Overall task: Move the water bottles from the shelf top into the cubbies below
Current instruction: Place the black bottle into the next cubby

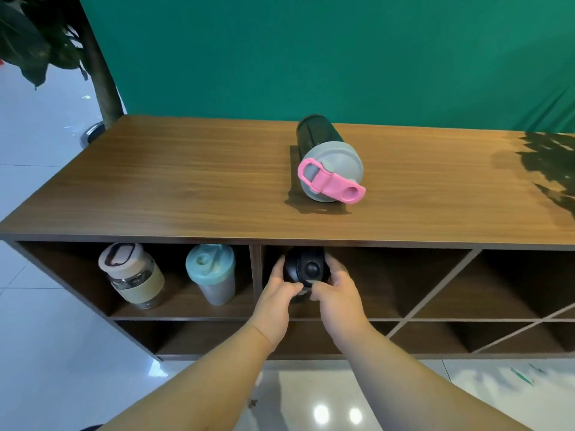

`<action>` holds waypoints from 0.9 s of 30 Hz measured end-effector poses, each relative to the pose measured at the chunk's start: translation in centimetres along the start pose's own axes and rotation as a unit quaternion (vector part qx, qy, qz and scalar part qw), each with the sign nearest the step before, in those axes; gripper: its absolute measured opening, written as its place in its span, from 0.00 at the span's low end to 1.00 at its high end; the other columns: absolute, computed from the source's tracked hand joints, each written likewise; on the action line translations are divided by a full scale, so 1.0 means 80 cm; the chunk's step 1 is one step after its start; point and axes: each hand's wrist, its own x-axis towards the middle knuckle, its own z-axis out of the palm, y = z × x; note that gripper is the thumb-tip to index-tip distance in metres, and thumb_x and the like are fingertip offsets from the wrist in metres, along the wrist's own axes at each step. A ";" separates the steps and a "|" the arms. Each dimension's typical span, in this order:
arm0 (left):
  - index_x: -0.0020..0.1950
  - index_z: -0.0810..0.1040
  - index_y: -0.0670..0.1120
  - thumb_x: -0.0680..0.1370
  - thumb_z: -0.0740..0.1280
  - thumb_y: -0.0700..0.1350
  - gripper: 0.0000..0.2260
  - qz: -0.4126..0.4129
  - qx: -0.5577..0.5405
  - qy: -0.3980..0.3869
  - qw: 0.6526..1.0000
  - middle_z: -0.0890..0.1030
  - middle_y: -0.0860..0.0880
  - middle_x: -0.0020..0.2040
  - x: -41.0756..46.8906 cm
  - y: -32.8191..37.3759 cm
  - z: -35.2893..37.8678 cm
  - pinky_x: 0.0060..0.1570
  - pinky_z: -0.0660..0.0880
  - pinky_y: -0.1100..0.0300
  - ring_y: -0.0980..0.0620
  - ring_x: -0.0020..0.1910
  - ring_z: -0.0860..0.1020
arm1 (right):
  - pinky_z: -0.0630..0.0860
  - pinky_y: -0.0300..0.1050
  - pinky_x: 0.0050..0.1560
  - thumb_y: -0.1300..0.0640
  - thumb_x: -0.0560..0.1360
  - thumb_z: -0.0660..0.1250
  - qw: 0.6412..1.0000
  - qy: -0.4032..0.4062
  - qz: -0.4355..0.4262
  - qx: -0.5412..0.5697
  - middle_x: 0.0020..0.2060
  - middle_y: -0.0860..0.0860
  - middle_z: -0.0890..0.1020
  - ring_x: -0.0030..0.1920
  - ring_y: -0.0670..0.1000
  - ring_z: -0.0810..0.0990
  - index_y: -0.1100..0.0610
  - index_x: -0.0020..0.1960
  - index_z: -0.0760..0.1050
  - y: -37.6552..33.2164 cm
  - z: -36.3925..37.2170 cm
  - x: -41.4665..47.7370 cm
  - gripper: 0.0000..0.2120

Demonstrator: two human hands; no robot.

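A dark bottle with a grey lid and pink strap (pixel 329 163) stands on the wooden shelf top (pixel 186 181), right of centre. Below it, a black bottle (pixel 306 267) sits upright in the middle upper cubby, just under the shelf top's front edge. My left hand (pixel 277 293) and my right hand (pixel 336 290) both wrap around its sides. In the left cubby stand a glass bottle with a beige sleeve and beige lid (pixel 132 275) and a grey bottle with a light blue lid (pixel 213 273).
Cubbies with diagonal dividers (pixel 451 287) lie to the right, and a lower row of cubbies (pixel 202 337) runs beneath. A potted plant's trunk (pixel 102 88) rises at the shelf's back left. Green cloth hangs behind. The floor is glossy white tile (pixel 46 337).
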 end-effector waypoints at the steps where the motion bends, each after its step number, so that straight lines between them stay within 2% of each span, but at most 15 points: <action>1: 0.64 0.62 0.59 0.80 0.61 0.38 0.19 -0.007 -0.002 0.003 1.000 0.74 0.59 0.55 0.007 -0.004 -0.001 0.48 0.72 0.70 0.61 0.53 0.74 | 0.68 0.43 0.64 0.65 0.70 0.66 1.000 -0.003 0.001 -0.005 0.69 0.48 0.72 0.68 0.48 0.71 0.48 0.77 0.64 0.002 0.001 0.007 0.37; 3: 0.67 0.63 0.57 0.83 0.56 0.33 0.20 -0.026 0.011 -0.006 1.000 0.75 0.58 0.56 0.017 -0.006 -0.002 0.48 0.72 0.69 0.58 0.56 0.74 | 0.66 0.41 0.63 0.67 0.70 0.66 1.000 -0.011 0.002 -0.013 0.70 0.47 0.71 0.66 0.46 0.69 0.48 0.77 0.64 0.001 0.002 0.012 0.37; 5: 0.66 0.68 0.53 0.83 0.56 0.33 0.18 -0.045 0.020 0.010 0.999 0.77 0.51 0.59 0.026 -0.010 -0.004 0.49 0.73 0.69 0.55 0.57 0.77 | 0.65 0.40 0.63 0.68 0.71 0.66 1.000 -0.016 -0.002 -0.016 0.70 0.47 0.70 0.66 0.46 0.69 0.48 0.77 0.64 0.002 0.003 0.017 0.37; 6: 0.62 0.70 0.54 0.83 0.56 0.33 0.16 -0.051 0.027 0.010 0.998 0.77 0.52 0.57 0.030 -0.013 -0.005 0.47 0.74 0.71 0.57 0.54 0.77 | 0.65 0.40 0.64 0.68 0.71 0.66 1.000 -0.019 -0.003 -0.018 0.70 0.46 0.70 0.67 0.46 0.69 0.47 0.77 0.64 0.004 0.004 0.021 0.37; 9: 0.55 0.66 0.63 0.83 0.57 0.33 0.22 -0.050 0.037 0.026 0.998 0.75 0.62 0.51 0.041 -0.022 -0.005 0.40 0.74 0.78 0.64 0.47 0.76 | 0.67 0.44 0.68 0.68 0.70 0.66 0.999 -0.022 -0.003 -0.025 0.71 0.45 0.69 0.69 0.48 0.70 0.46 0.77 0.64 0.007 0.008 0.025 0.38; 14: 0.52 0.65 0.64 0.82 0.57 0.32 0.23 -0.048 0.047 0.018 0.998 0.73 0.63 0.48 0.045 -0.026 -0.007 0.37 0.73 0.79 0.65 0.44 0.74 | 0.66 0.53 0.73 0.65 0.67 0.67 0.999 -0.029 0.008 -0.019 0.73 0.44 0.69 0.72 0.49 0.68 0.43 0.77 0.63 0.006 0.012 0.026 0.41; 16: 0.57 0.64 0.63 0.82 0.58 0.32 0.23 -0.052 0.044 0.020 0.997 0.73 0.63 0.48 0.047 -0.027 -0.007 0.36 0.72 0.80 0.65 0.44 0.74 | 0.65 0.54 0.74 0.64 0.66 0.67 0.999 -0.036 0.011 -0.014 0.74 0.44 0.68 0.73 0.50 0.67 0.42 0.77 0.62 0.006 0.011 0.026 0.42; 19: 0.71 0.59 0.58 0.82 0.58 0.32 0.26 -0.063 0.030 0.025 0.997 0.72 0.63 0.47 0.040 -0.021 -0.003 0.34 0.71 0.81 0.67 0.45 0.72 | 0.61 0.55 0.75 0.61 0.63 0.66 0.999 -0.044 0.010 -0.003 0.75 0.47 0.67 0.75 0.50 0.64 0.44 0.77 0.61 0.004 0.007 0.023 0.44; 21: 0.79 0.56 0.52 0.82 0.58 0.32 0.28 -0.068 0.027 0.017 0.997 0.72 0.61 0.53 0.036 -0.015 -0.003 0.38 0.72 0.78 0.61 0.51 0.72 | 0.60 0.55 0.76 0.60 0.63 0.66 0.999 -0.048 0.010 -0.006 0.75 0.47 0.68 0.76 0.50 0.63 0.44 0.78 0.61 0.002 0.003 0.020 0.44; 23: 0.81 0.54 0.49 0.82 0.59 0.33 0.30 -0.075 0.035 0.011 0.996 0.71 0.53 0.65 0.031 -0.011 -0.006 0.50 0.69 0.72 0.57 0.62 0.67 | 0.61 0.54 0.75 0.61 0.64 0.66 0.999 -0.043 0.009 -0.011 0.75 0.47 0.68 0.75 0.51 0.63 0.44 0.78 0.60 0.000 -0.002 0.016 0.44; 25: 0.83 0.50 0.49 0.81 0.60 0.36 0.33 -0.079 0.043 0.006 0.996 0.66 0.48 0.76 0.024 -0.007 -0.010 0.64 0.61 0.64 0.55 0.71 0.64 | 0.62 0.51 0.72 0.63 0.66 0.65 0.999 -0.035 0.015 -0.013 0.74 0.47 0.68 0.75 0.51 0.63 0.45 0.78 0.60 -0.006 -0.007 0.011 0.42; 27: 0.83 0.47 0.50 0.81 0.62 0.41 0.35 -0.079 0.060 0.000 0.995 0.59 0.50 0.81 0.013 -0.004 -0.012 0.67 0.55 0.62 0.52 0.79 0.57 | 0.63 0.48 0.68 0.64 0.68 0.65 0.999 -0.032 0.025 -0.033 0.73 0.48 0.69 0.74 0.51 0.64 0.46 0.78 0.61 -0.016 -0.010 0.004 0.40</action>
